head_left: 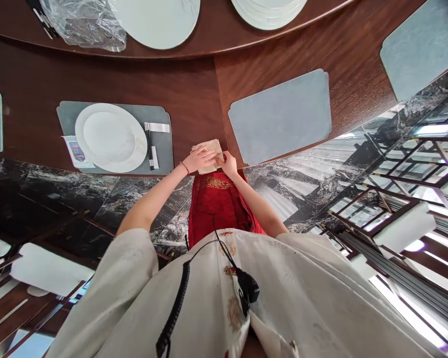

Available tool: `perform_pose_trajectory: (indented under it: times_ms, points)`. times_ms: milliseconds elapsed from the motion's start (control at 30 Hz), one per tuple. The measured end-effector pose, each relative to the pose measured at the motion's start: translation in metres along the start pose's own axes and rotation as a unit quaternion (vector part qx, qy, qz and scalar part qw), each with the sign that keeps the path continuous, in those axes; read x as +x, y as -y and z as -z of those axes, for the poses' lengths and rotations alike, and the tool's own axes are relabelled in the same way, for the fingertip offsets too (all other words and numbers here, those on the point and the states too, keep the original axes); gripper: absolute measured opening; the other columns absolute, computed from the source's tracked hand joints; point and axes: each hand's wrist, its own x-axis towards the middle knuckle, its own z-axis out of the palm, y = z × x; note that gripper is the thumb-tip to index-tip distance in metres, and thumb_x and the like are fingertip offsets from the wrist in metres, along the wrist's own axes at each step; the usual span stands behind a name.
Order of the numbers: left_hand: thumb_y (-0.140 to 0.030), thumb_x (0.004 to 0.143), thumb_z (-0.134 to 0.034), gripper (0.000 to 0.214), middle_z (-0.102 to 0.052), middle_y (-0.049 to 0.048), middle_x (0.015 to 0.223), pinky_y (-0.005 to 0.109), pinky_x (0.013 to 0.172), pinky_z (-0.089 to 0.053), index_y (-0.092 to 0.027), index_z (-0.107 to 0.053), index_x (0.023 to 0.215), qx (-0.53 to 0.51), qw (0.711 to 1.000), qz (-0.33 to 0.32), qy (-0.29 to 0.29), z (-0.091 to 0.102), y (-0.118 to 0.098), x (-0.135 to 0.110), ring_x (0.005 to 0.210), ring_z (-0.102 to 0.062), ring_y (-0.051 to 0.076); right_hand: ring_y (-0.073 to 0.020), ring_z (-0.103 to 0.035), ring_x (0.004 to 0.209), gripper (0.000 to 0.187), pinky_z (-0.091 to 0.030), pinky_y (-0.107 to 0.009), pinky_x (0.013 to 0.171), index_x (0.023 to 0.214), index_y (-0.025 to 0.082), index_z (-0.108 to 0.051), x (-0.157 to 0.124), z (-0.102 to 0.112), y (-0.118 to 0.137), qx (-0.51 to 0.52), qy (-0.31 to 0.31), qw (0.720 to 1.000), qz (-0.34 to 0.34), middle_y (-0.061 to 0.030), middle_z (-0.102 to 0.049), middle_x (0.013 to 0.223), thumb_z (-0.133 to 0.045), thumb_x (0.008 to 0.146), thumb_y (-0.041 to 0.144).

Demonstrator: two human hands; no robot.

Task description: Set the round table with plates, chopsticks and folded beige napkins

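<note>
Fingers (209, 158) of the left hand (197, 160) press flat on a folded tan napkin (211, 148) while the right hand (226, 164) pinches its edge, apparently to keep the folds together. It sits at the desk (186, 119) edge, just beside a mat (161, 155) carrying a plate (110, 137) and chopsticks (148, 146).

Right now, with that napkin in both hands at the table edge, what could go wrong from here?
The beige napkin looks loosely folded and sits right at the edge of the dark wood table, so it could slip from the left hand and right hand and drop. The left hand is also close to the grey placemat and its chopsticks, which a careless move might knock askew.
</note>
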Motion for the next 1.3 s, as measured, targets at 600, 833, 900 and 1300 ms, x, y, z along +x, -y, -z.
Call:
perform_pose_trajectory:
  times_ms: [600, 833, 900, 1300]
  points:
    - [-0.019, 0.097, -0.042, 0.038, -0.065, 0.0070, 0.070, 0.038, 0.086, -0.048, -0.020, -0.068, 0.069, 0.089, 0.977, -0.185, 0.057, 0.047, 0.019, 0.014, 0.075, -0.059, 0.017, -0.0223, -0.052, 0.120, 0.035, -0.043, -0.042, 0.109, 0.122, 0.020, -0.067, 0.003, -0.019, -0.019, -0.115, 0.115, 0.937, 0.309, -0.0106, -0.062, 0.117, -0.040, 0.100, 0.020]
    - [-0.019, 0.098, -0.042, 0.039, -0.064, 0.0054, 0.070, 0.036, 0.084, -0.047, -0.022, -0.066, 0.067, 0.070, 0.971, -0.221, 0.062, 0.053, 0.017, 0.023, 0.074, -0.057, 0.016, -0.0161, -0.039, 0.144, 0.034, -0.022, -0.044, 0.126, 0.123, 0.016, -0.064, 0.022, -0.023, -0.024, -0.097, 0.232, 0.877, 0.408, -0.0100, -0.057, 0.141, -0.043, 0.097, 0.012]
    - [-0.019, 0.099, -0.042, 0.040, -0.064, 0.0051, 0.070, 0.035, 0.082, -0.047, -0.022, -0.065, 0.066, 0.083, 0.965, -0.238, 0.071, 0.052, 0.017, 0.024, 0.073, -0.057, 0.016, -0.0146, -0.039, 0.144, 0.036, -0.020, -0.040, 0.127, 0.123, 0.015, -0.064, 0.027, -0.025, -0.022, -0.110, 0.275, 0.853, 0.429, -0.0100, -0.057, 0.141, -0.045, 0.094, 0.008]
    - [-0.019, 0.100, -0.038, 0.042, -0.064, 0.0056, 0.071, 0.037, 0.081, -0.047, -0.021, -0.065, 0.068, 0.125, 0.956, -0.255, 0.072, 0.065, 0.028, 0.022, 0.075, -0.056, 0.017, -0.0313, -0.040, 0.133, 0.058, -0.017, -0.059, 0.121, 0.146, 0.014, -0.047, -0.026, -0.038, -0.003, -0.087, -0.023, 0.986, 0.139, -0.0159, -0.058, 0.132, -0.054, 0.089, 0.023]
